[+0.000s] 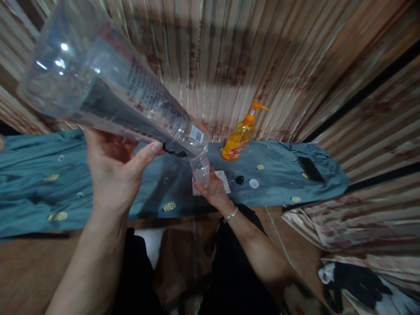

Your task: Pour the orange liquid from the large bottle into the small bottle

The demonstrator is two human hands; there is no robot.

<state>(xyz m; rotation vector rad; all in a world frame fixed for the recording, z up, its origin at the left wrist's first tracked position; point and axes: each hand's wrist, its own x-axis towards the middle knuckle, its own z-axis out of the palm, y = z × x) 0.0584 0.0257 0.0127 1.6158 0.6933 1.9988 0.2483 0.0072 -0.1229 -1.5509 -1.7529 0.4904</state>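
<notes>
My left hand is closed around a large clear plastic bottle with a printed label and barcode. The bottle is tilted, its base up at the left and its neck down at the right. Below its mouth, my right hand grips a small clear bottle. The two mouths meet or nearly meet; I cannot tell whether they touch. Beneath the small bottle lies a white cloth or tissue. A black cap and a white round lid rest just right of my right hand.
An orange pump bottle stands upright at the back of the blue-green cloth-covered table. A dark phone lies near its right end. Striped, flowered curtains hang behind. Dark and white fabric lies at the lower right.
</notes>
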